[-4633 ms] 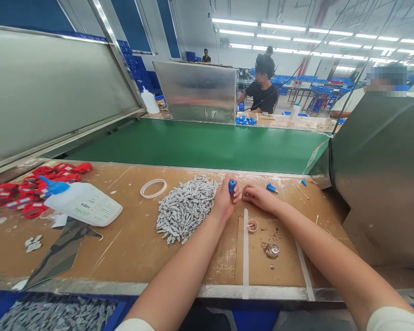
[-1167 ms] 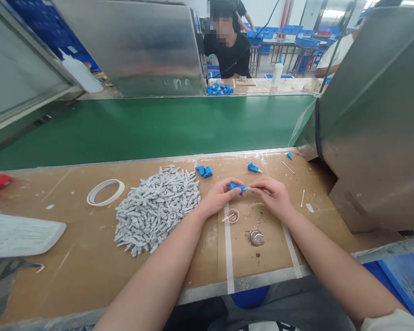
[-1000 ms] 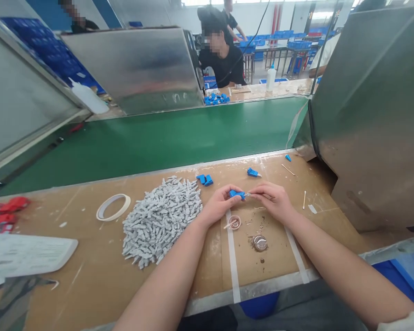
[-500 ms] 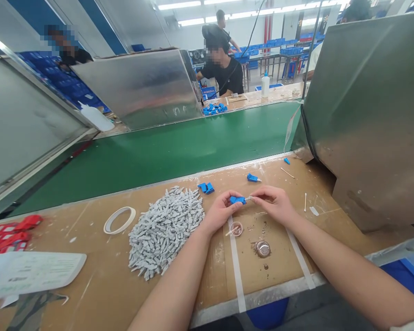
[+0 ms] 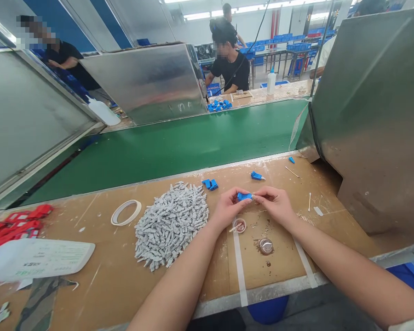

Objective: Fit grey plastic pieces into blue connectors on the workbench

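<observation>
My left hand [image 5: 227,209] pinches a small blue plastic part [image 5: 244,196] above the brown worktop [image 5: 100,280]. My right hand [image 5: 275,203] pinches a small grey piece at that part's right end, fingertips meeting the left hand's. Just below the hands sit a small round cap with a stick in it [image 5: 240,225] and a shiny round cap [image 5: 266,246]. A heap of several grey pieces [image 5: 172,223] lies left of my left hand. Loose blue parts [image 5: 210,184] and another blue part [image 5: 257,175] lie behind the hands.
A green conveyor belt [image 5: 179,142] runs behind the worktop. A metal hood [image 5: 372,110] stands at the right, a metal panel [image 5: 148,82] across the belt. A tape ring [image 5: 126,212], a lying white bottle [image 5: 37,259] and red parts [image 5: 14,225] are left. Other people work beyond the belt.
Since 4.6 s ago the blue part went from upright in my left fist to a level two-handed pinch. In the last second the hands stay together; only the camera shifts.
</observation>
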### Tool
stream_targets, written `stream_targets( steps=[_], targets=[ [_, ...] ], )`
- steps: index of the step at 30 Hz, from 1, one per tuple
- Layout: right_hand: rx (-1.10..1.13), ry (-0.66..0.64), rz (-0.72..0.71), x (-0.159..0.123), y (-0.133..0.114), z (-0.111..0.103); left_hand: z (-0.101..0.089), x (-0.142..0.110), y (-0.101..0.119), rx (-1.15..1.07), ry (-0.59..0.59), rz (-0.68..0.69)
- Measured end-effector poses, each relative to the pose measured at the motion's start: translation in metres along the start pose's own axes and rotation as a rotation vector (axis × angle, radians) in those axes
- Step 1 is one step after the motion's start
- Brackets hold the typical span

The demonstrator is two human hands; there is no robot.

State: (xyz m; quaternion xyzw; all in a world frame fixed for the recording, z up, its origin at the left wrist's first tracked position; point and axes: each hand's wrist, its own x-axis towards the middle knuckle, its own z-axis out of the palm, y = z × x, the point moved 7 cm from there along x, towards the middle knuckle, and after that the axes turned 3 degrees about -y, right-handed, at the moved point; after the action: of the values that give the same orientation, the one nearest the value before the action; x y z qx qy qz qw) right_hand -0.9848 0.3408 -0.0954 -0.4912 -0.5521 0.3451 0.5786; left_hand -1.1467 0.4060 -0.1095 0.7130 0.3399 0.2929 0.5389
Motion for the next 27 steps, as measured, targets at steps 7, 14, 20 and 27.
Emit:
stream_targets(
  steps=[7,14,20,27],
  targets=[
    [-0.203,-0.045,0.001,0.012,0.007,-0.015,-0.022,0.001,0.042,0.611,0.050,0.197],
    [-0.593,0.045,0.004,0.013,0.020,-0.039,-0.061,-0.001,0.033,1.286,0.246,0.058],
    [-0.628,-0.115,-0.178,0.005,-0.031,-0.011,-0.049,0.000,0.029,1.216,0.115,0.029],
    [-0.658,-0.609,-0.166,0.045,-0.044,0.075,-0.111,-0.028,0.072,0.283,0.563,0.265]
  ],
)
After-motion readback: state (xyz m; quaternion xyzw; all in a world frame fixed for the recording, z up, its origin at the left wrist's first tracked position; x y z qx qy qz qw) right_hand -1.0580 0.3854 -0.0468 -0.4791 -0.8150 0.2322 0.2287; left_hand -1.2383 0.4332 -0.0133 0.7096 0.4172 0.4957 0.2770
